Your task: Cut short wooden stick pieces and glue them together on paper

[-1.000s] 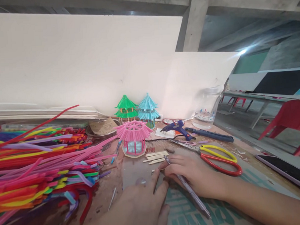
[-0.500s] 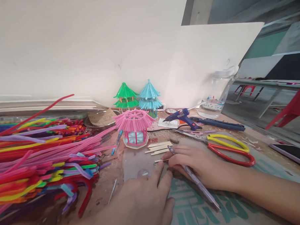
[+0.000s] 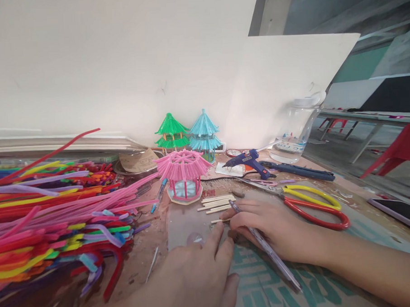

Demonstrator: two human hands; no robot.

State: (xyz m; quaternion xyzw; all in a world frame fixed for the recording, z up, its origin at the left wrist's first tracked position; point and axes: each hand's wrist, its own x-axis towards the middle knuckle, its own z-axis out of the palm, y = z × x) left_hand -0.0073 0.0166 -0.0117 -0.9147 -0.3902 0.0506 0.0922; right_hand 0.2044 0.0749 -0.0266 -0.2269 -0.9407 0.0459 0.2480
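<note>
At a craft table, the right hand (image 3: 269,230) grips a pen (image 3: 263,248) in closed fingers, its tip at a small wooden stick (image 3: 219,221) pinned by the flat, spread left hand (image 3: 193,276). Both hands sit as they did 0.5 s earlier; only the view has drifted. Loose sticks (image 3: 216,203), a pink pipe-cleaner pavilion (image 3: 183,175) and scissors (image 3: 309,205) lie near.
</note>
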